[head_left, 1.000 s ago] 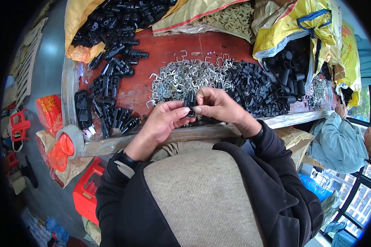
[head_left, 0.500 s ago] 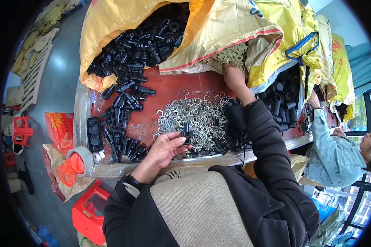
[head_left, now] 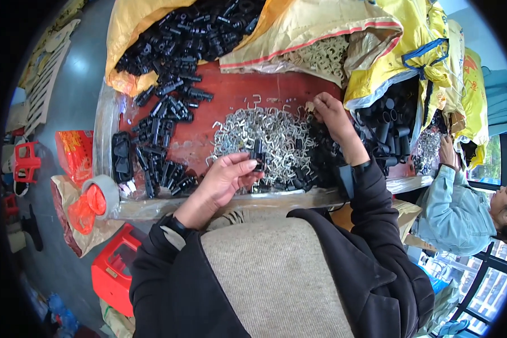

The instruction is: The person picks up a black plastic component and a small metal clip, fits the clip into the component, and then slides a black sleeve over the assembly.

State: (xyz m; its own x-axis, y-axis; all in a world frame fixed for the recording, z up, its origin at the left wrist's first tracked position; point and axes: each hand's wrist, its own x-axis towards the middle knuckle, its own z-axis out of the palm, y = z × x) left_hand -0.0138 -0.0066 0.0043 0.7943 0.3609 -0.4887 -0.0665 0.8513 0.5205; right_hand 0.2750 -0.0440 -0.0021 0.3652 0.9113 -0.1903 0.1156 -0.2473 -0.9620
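My left hand [head_left: 225,177] pinches a black plastic fitting [head_left: 258,151] between thumb and fingers, above the near edge of a heap of bent silvery metal hooks [head_left: 248,127]. To the right, my right hand [head_left: 333,117] is closed, with a small cream-coloured piece [head_left: 310,106] at its fingertips; its exact shape is too small to tell. Beyond that hand, a woven sack [head_left: 298,28] lies with its mouth gaping, showing many similar cream pieces [head_left: 321,55]. Small black parts [head_left: 324,160] lie below my right hand.
An orange-yellow sack [head_left: 135,34] spills black fittings [head_left: 166,121] down the left of the red tabletop [head_left: 208,90]. Black tubes [head_left: 391,121] fill another sack at right. A tape roll [head_left: 104,194] is at the left corner, near a red stool [head_left: 115,265]. A co-worker [head_left: 453,208] sits at right.
My right hand has come out of the sack of cream pieces toward me, now with a small piece at its fingertips. My left hand still holds the black fitting. The view has shifted slightly.
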